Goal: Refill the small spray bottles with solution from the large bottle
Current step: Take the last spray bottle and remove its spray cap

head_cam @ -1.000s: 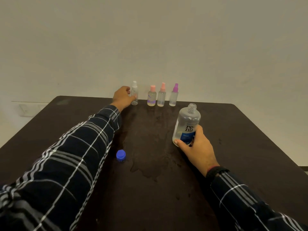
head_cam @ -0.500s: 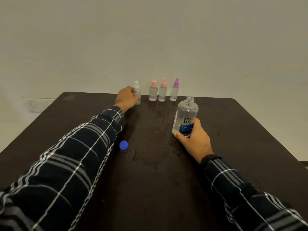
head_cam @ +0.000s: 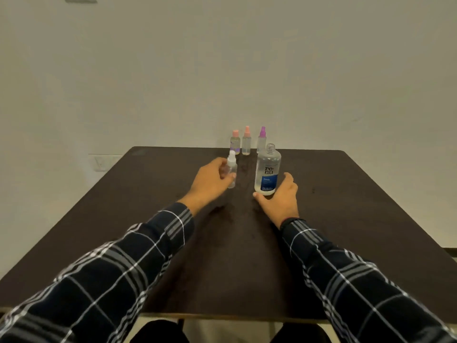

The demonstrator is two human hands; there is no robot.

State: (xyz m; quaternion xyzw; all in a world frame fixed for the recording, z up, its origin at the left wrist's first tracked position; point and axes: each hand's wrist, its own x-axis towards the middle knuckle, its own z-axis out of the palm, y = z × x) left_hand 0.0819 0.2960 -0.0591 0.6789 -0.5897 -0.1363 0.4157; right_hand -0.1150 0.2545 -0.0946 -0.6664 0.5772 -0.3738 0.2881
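My left hand (head_cam: 210,181) grips a small clear spray bottle with a white cap (head_cam: 232,168), upright near the table's middle. To its right stands the large clear bottle with a blue label (head_cam: 267,173), uncapped and upright. My right hand (head_cam: 282,198) wraps its base from the near right side. Three more small spray bottles line the far edge: one with a pink cap and purple label (head_cam: 235,142), one with a pink cap (head_cam: 246,144) and one with a purple cap (head_cam: 261,139).
The dark brown table (head_cam: 346,219) reaches a plain wall behind the bottles. A wall socket (head_cam: 105,162) sits low at the left. Both plaid sleeves cover the near part of the table, and the blue cap is not in sight.
My left hand has pulled the white-capped bottle back from the far row toward the table's middle. The view has tilted up, and the blue cap has dropped out of sight.
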